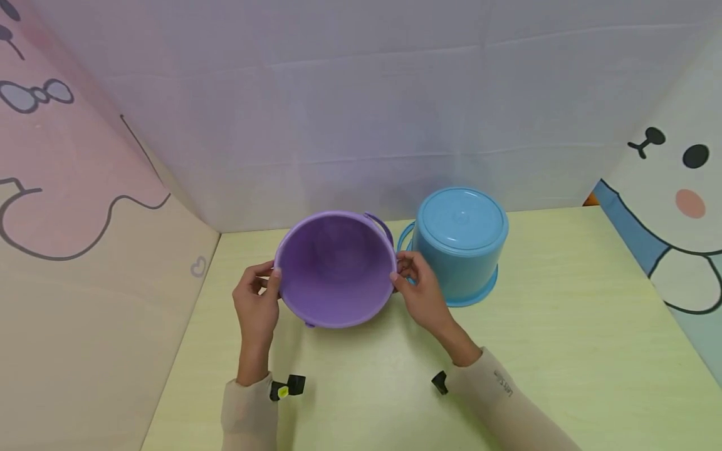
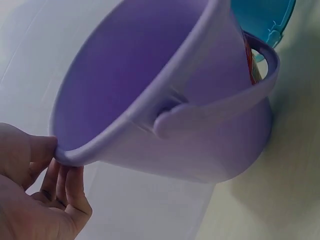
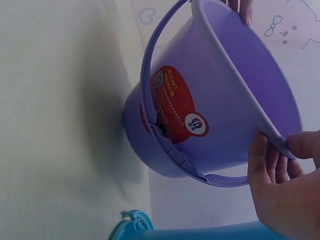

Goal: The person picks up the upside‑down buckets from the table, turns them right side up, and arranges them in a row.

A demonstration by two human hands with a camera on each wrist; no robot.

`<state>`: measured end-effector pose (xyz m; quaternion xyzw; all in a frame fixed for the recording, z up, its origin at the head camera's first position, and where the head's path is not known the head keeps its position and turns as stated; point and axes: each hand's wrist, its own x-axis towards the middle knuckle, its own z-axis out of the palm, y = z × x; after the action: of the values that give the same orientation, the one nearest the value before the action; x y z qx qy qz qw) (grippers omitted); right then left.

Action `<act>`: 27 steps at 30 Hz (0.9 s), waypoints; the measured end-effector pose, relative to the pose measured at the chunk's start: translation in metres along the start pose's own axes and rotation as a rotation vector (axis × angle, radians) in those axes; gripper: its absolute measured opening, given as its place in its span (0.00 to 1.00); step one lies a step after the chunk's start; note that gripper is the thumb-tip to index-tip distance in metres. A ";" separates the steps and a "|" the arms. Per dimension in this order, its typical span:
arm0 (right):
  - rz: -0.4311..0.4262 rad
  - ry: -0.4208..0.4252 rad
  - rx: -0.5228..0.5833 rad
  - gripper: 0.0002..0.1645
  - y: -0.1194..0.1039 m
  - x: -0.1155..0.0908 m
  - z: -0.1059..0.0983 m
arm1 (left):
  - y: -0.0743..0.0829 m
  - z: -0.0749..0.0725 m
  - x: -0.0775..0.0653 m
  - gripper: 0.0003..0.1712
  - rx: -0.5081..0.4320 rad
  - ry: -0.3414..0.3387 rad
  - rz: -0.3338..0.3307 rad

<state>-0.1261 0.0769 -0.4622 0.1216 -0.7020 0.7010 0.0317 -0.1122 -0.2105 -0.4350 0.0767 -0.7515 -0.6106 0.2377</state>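
A purple bucket is held between both hands, its mouth tilted toward the head camera. The left hand pinches the rim on the left, thumb inside and fingers outside, as the left wrist view also shows. On the opposite side the right hand pinches the rim the same way. The bucket's purple handle hangs along its outer wall. A red label shows on the wall in the right wrist view. Just right of the right hand, a blue bucket stands upside down on the table.
The pale yellow-green table extends to the right and toward the front. A white cloth wall rises behind the buckets. Printed side panels stand at the left and right. The blue bucket's handle sticks out toward the purple one.
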 end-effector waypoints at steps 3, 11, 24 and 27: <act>-0.012 0.001 0.005 0.21 -0.004 0.003 0.000 | 0.002 -0.001 0.001 0.11 -0.008 0.001 -0.044; 0.051 -0.035 0.016 0.31 -0.013 0.001 0.000 | 0.005 -0.002 0.002 0.12 -0.069 0.003 -0.134; 0.108 -0.037 0.056 0.32 -0.021 0.008 0.000 | 0.007 -0.004 0.009 0.13 -0.183 -0.009 -0.270; 0.119 -0.036 0.063 0.31 -0.021 0.011 0.000 | 0.006 -0.003 0.012 0.12 -0.217 -0.009 -0.296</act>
<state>-0.1322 0.0755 -0.4389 0.0935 -0.6861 0.7210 -0.0265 -0.1204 -0.2163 -0.4255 0.1576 -0.6629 -0.7167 0.1485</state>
